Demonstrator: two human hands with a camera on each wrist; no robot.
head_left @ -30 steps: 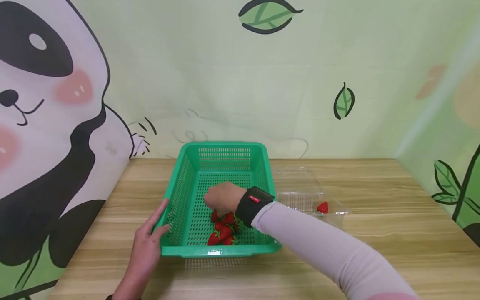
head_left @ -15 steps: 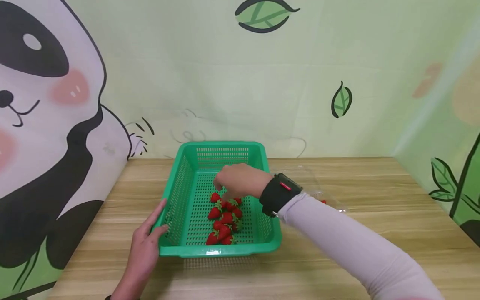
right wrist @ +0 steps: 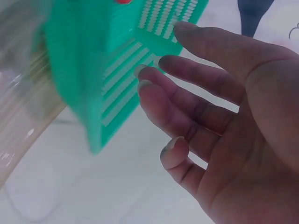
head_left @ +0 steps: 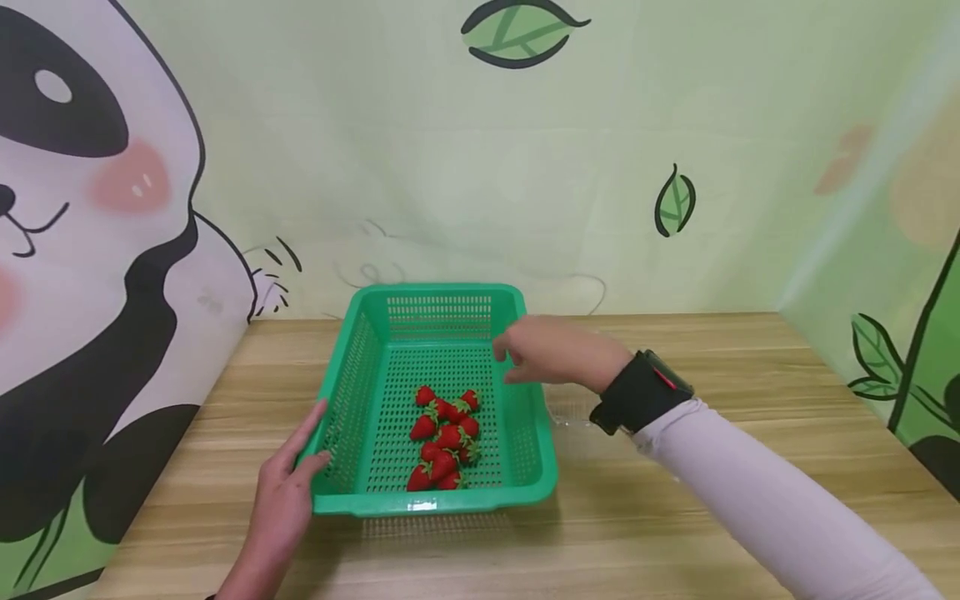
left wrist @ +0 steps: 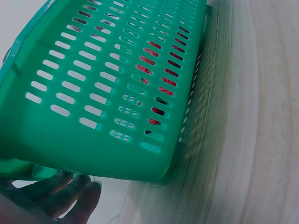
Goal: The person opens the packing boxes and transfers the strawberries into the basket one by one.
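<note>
A green plastic basket (head_left: 435,502) with slotted walls stands on the table. Several red strawberries (head_left: 442,462) with green leaves lie on its floor, bunched toward the near side. My left hand (head_left: 285,483) holds the basket's left rim, the thumb at the edge; its fingers also show beside the basket's corner in the left wrist view. Over the right rim hovers my right hand (head_left: 558,350), its fingers loosely bent with nothing between them, as the right wrist view (right wrist: 224,102) confirms.
A clear plastic box (head_left: 570,412) stands right of the basket, mostly hidden behind my right forearm. The wooden table (head_left: 750,375) meets a wall painted with a panda (head_left: 150,242) and leaves.
My right hand has risen from the strawberries and moved right, out over the rim. More strawberries now show in the basket. The left hand keeps its place at the left rim.
</note>
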